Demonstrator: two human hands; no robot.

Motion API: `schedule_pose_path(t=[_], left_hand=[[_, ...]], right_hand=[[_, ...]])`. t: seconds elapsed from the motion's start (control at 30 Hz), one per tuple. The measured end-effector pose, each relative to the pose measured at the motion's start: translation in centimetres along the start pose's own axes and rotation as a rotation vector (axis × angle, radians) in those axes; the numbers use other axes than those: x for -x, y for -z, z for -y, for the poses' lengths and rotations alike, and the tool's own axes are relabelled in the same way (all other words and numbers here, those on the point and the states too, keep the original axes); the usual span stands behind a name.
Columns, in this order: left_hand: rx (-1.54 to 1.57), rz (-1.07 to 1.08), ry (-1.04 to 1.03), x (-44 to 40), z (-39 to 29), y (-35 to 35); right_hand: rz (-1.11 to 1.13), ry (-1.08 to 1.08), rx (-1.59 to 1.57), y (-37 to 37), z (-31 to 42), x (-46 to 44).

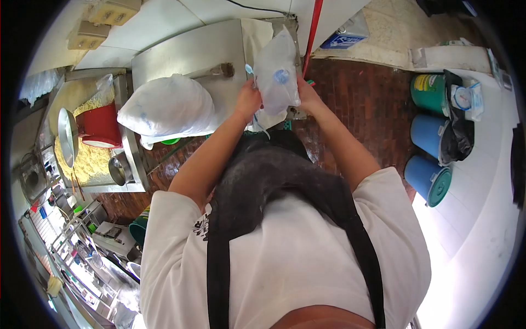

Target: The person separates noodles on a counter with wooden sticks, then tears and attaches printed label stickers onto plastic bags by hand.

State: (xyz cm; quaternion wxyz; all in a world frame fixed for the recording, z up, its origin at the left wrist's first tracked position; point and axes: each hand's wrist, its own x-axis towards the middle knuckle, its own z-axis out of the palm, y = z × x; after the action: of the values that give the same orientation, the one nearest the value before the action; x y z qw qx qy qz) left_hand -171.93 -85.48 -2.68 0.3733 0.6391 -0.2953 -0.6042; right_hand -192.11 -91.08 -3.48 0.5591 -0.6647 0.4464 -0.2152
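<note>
One red container (98, 125), contents hard to make out, sits amid yellow strands (90, 163) far left of the grip. Nearer, a bulging white bag (167, 104) covers part of the metal worktop (189, 48). Left hand (250, 102) and right hand (309, 96), fingers partly hidden, clasp a translucent bag (275, 70), contents unclear, between them. Well right, black plastic (458, 137) overlaps bins (424, 135).

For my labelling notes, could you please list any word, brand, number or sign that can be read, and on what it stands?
No text reads with certainty.
Blue-and-white container: large white lettering, too blurred.
Green bucket: yellow label, too small.
White shirt: dark print, too blurred.
Bag between the hands: blue patch, no words made out.
</note>
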Motion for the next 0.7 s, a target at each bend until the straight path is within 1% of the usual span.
schedule_pose_path(t=[0.03,0.1,0.13,0.2,0.3,0.33,0.37,0.4,0.43,0.5,0.53,0.6,0.7], left_hand=[[0.020,0.009,-0.007,0.0,0.3,-0.1],[0.021,0.020,0.123,0.3,0.7,-0.5],[0.023,0.023,0.187,0.4,0.9,-0.6],[0.097,0.059,0.198,1.6,1.9,-0.8],[0.202,0.132,0.255,1.9,1.8,0.4],[0.248,0.154,0.281,2.1,1.5,0.9],[0.167,0.114,0.254,2.6,1.3,1.5],[0.083,0.074,0.227,4.6,-1.1,2.1],[-0.003,0.035,0.200,6.7,-3.2,2.8],[-0.002,0.009,0.129,10.1,-5.7,4.7],[-0.002,-0.002,0.096,11.6,-6.7,5.5],[0.104,0.056,0.053,13.9,-8.7,6.9],[0.227,0.102,-0.001,16.4,-11.0,8.0]], right_hand=[[0.010,-0.008,-0.047,-0.1,-0.3,0.2],[0.027,-0.006,-0.132,0.1,-0.3,0.0],[0.073,0.012,-0.095,0.6,-0.2,-0.2],[0.163,0.042,-0.026,1.2,0.2,-0.5],[0.004,0.118,0.108,0.7,0.4,0.0],[-0.095,0.073,0.109,0.7,0.1,0.2],[-0.193,0.031,0.108,0.6,-0.5,0.5],[-0.292,-0.010,0.105,0.6,-1.3,0.8],[-0.325,-0.056,0.128,0.8,-2.3,1.5],[-0.398,-0.150,0.171,2.0,-4.4,3.3],[-0.235,-0.203,0.336,2.6,-4.3,4.1],[0.104,-0.307,0.661,3.8,-2.5,5.9],[0.573,-0.181,0.374,4.2,3.5,9.0]])
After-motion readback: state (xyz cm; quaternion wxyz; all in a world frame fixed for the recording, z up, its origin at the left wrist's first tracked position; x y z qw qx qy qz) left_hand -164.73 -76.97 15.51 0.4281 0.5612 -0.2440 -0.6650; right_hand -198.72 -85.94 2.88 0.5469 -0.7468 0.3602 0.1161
